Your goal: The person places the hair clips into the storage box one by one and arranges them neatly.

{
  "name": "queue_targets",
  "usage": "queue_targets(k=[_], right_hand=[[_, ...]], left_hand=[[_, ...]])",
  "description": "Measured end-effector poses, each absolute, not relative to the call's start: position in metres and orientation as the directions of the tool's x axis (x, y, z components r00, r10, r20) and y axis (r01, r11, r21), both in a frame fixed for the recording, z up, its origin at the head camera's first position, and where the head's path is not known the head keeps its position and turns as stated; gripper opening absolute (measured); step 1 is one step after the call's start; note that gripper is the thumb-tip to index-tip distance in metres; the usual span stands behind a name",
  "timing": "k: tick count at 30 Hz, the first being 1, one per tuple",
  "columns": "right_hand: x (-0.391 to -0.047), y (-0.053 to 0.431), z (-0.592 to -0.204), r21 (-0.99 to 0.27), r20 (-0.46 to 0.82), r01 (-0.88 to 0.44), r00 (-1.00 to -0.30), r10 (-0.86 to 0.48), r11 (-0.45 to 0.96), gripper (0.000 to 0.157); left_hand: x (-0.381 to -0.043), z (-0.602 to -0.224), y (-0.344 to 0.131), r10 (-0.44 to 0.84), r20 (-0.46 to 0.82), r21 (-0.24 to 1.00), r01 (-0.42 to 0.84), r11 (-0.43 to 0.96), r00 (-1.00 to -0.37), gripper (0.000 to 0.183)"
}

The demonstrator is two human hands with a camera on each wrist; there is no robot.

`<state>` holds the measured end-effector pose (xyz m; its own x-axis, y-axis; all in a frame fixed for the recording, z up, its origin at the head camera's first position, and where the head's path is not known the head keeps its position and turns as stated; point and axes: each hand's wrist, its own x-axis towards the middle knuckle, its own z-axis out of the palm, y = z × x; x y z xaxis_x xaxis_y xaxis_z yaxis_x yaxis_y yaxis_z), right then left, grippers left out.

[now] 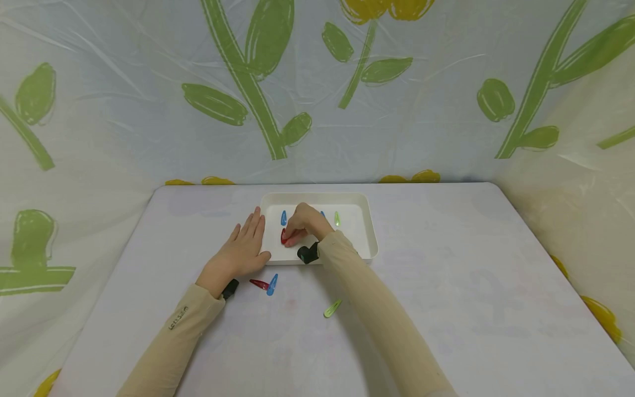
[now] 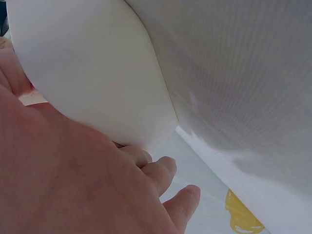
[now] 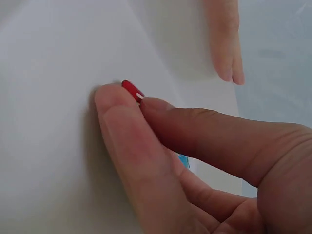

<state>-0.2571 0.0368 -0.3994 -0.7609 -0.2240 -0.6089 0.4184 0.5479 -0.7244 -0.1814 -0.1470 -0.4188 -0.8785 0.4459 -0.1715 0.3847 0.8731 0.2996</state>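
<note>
From head: looking forward and down over counter [image 1: 461, 275], well above left fingers [image 1: 254, 223] and right fingers [image 1: 295, 223]. From left wrist: looking just past left fingers along white tray [image 2: 92, 73]. From right wrist: looking very near at right fingers; red clip [image 3: 131, 90] shared with head.

Tray [image 1: 354, 234] plain white; toward its far edge a blue clip [image 1: 284, 218], second blue clip [image 1: 322, 213] and lime clip [image 1: 337, 219], toward its left edge a red clip [image 1: 283, 236]. Off its near edge on the lavender-white table [image 1: 471, 286]: dark-red clip [image 1: 258, 284], third blue clip [image 1: 272, 285], pale-green clip [image 1: 332, 309]. Sleeves [image 1: 379, 309] beige, backdrop [image 1: 421, 127] pale with green leaves [image 1: 214, 103], yellow blooms [image 1: 410, 7].
</note>
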Motion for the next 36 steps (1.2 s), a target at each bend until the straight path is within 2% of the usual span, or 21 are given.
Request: queue_targets(k=[7,13,28,36], right_hand=[[-0.2535,0.0353,-0.4022,-0.702,-0.578,0.370,-0.795,-0.184,0.608,0.007],[-0.2536,0.0345,-0.4003,-0.682,-0.606,0.384,-0.773,-0.188,0.622,0.008],[-0.2566,0.0386,-0.4044,-0.722,-0.611,0.387,-0.746,-0.266,0.573,0.009],[-0.2557,0.0383,-0.4043,-0.706,-0.622,0.388,-0.740,-0.256,0.593,0.014]], left_hand=[[-0.1813,-0.4214,-0.1473,0.449,-0.162,0.319,0.384,0.866,-0.879,0.083],[-0.1827,-0.4225,-0.1481,0.452,-0.170,0.315,0.387,0.867,-0.875,0.084],[-0.1830,-0.4236,-0.1489,0.456,-0.175,0.316,0.389,0.865,-0.873,0.084],[-0.1842,-0.4260,-0.1498,0.453,-0.174,0.314,0.387,0.867,-0.874,0.085]])
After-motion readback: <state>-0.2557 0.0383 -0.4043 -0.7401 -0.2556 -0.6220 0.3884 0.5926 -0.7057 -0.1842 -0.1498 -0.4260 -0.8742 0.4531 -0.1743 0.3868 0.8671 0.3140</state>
